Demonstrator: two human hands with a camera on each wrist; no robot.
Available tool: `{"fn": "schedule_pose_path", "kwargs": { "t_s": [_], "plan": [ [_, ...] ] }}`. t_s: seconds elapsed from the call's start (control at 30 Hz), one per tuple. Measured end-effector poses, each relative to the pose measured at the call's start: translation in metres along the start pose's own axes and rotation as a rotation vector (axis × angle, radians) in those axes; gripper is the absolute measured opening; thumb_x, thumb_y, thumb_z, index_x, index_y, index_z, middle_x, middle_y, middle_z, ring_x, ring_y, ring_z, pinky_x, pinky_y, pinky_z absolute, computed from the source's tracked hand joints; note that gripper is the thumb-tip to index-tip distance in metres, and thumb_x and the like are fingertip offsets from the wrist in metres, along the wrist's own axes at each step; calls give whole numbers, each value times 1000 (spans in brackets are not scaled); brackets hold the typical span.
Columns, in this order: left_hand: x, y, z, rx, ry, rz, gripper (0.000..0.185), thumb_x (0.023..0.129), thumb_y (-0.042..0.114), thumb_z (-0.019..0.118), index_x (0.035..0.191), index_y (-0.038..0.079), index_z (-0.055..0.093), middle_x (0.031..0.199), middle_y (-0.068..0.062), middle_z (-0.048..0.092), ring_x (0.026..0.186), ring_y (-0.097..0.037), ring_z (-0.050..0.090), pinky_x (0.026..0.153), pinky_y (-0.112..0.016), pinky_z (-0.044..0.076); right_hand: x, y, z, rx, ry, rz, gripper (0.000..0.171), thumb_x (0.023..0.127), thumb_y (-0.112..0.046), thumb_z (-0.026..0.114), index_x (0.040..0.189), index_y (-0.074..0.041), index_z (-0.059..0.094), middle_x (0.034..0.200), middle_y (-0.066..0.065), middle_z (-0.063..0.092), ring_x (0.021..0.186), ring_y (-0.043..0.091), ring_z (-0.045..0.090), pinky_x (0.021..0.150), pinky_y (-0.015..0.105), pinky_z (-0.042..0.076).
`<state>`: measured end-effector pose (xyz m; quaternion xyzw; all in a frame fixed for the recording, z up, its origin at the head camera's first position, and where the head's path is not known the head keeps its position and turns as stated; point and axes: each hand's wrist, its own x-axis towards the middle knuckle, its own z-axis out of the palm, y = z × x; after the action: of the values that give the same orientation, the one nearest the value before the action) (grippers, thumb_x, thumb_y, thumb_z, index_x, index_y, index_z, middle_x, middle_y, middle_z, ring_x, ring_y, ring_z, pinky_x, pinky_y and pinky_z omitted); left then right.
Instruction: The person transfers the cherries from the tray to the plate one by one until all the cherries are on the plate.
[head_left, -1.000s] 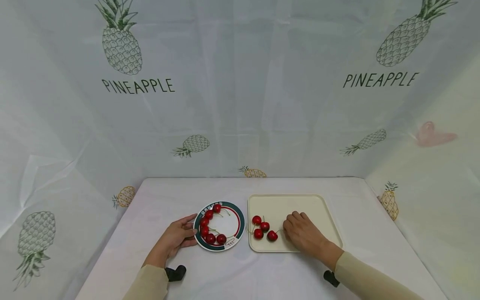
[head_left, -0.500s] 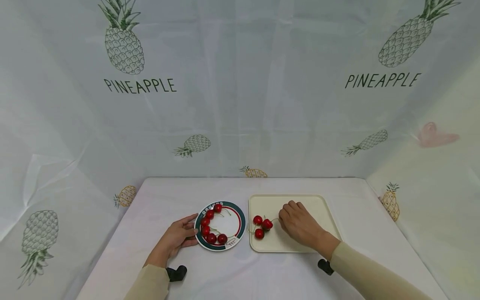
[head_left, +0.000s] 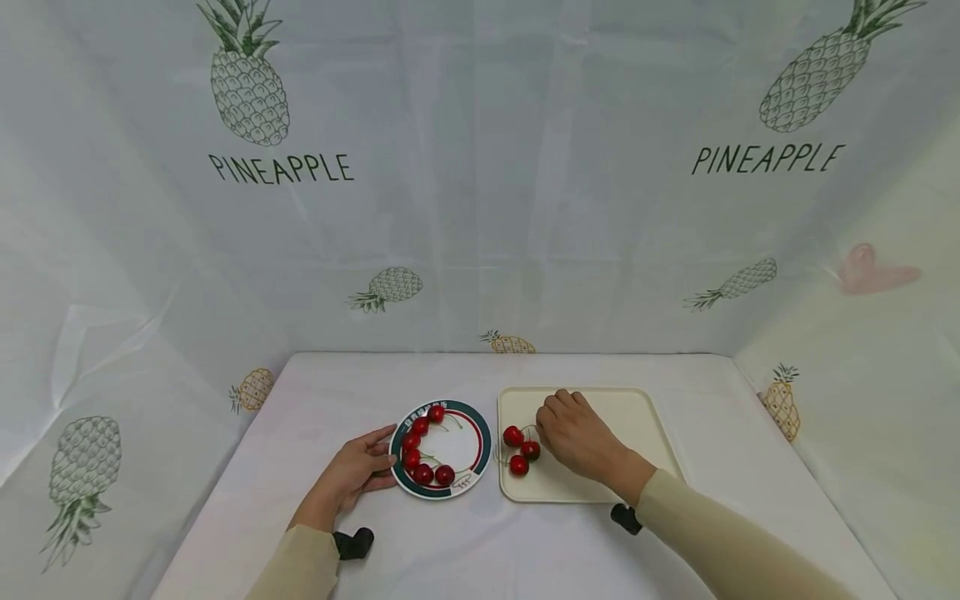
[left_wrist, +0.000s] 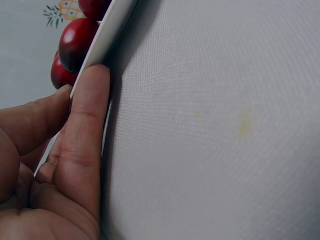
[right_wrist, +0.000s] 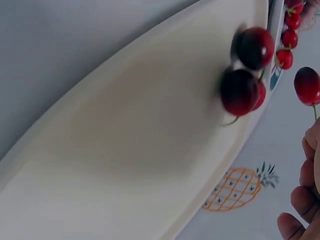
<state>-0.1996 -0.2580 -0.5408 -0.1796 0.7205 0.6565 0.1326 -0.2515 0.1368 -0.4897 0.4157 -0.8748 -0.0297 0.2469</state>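
My right hand (head_left: 577, 437) pinches a cherry (right_wrist: 307, 86) by its stem, above the left part of the cream tray (head_left: 622, 408). In the right wrist view, three other cherries lie on the tray near its end; one cherry (right_wrist: 240, 92) partly hides another. Over on the left, the round plate (head_left: 468, 417) with a green rim bears several cherries (head_left: 423, 474) in a curved row along its left side. My left hand (head_left: 356, 471) holds that plate's left edge, thumb at the rim and a finger against its outer underside, as the left wrist view shows.
A white cloth covers the table (head_left: 450, 550), with pineapple-print sheeting (head_left: 480, 208) hung behind and at both sides. Plate and tray stand close together with a narrow gap. A black strap piece (head_left: 352, 544) sits at each wrist.
My right hand has moved left across the tray, lifting a cherry by its stem and carrying it over the other cherries. My left hand and the plate stay in place.
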Motion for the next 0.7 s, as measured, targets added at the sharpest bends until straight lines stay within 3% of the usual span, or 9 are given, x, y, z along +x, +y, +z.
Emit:
{"fn": "schedule_pose_path", "kwargs": {
  "t_s": [0.43,0.7],
  "plan": [
    [-2,1,0,-1,7,3,64,99,-4,66,158,15,49,131,-21,61,88,-24,72,81,-41,67,46,-58,23,-35,-53,-19,17,96,-23,74,90,-11,65,84,2,59,85,21,52,74,32,45],
    [-1,-1,1,-15,-2,8,63,100,-5,65,158,14,49,130,-20,62,87,-24,72,80,-41,67,59,-83,33,-104,-158,-27,19,98,-27,73,98,-10,67,91,2,61,89,20,50,77,32,45]
  ]
}}
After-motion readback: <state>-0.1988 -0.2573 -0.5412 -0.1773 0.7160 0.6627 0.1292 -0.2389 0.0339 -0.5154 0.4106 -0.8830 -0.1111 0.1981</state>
